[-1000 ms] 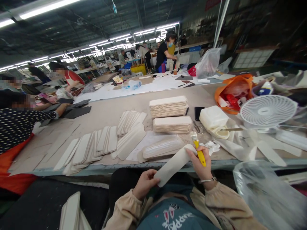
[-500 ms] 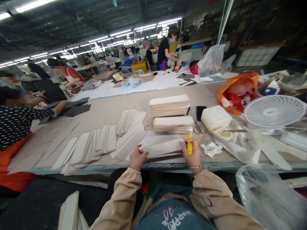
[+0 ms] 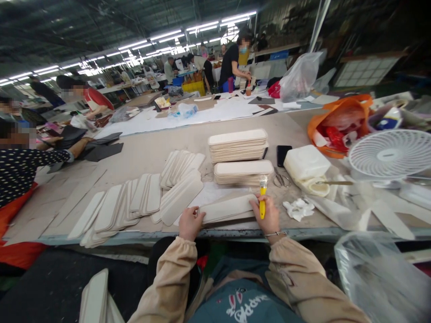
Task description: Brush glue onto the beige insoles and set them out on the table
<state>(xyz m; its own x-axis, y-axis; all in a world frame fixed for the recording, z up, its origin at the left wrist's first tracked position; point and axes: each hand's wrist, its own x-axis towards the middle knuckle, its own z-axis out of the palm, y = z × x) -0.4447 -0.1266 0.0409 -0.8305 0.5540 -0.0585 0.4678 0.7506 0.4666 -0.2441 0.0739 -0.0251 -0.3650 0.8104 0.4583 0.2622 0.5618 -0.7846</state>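
Note:
A long off-white strip with rounded ends [image 3: 229, 209] lies across the table's front, held at both ends. My left hand [image 3: 191, 222] pinches its left end between thumb and fingers. At the other end, my right hand [image 3: 267, 215] grips the strip and also keeps a yellow-handled brush [image 3: 262, 197] upright, bristles up. White paper [image 3: 215, 194] shows behind the strip. Fanned-out strips of the same kind [image 3: 128, 204] spread to the left. Two neat stacks, the nearer stack [image 3: 244, 172] and the farther stack [image 3: 237, 146], stand just beyond my hands.
Right of the stacks are scissors [image 3: 281, 178], a black phone [image 3: 283, 155], a white plastic container [image 3: 307, 162], crumpled tissue [image 3: 298, 209] and a white fan [image 3: 390, 155]. An orange bag [image 3: 314, 125] sits behind. A co-worker's dotted sleeve [image 3: 30, 172] reaches in from the left.
The strip between my hands now lies flatter, with its right end lowered slightly. Both hands keep their hold. The camera view has shifted a little, and the co-worker at left has lowered a dark piece.

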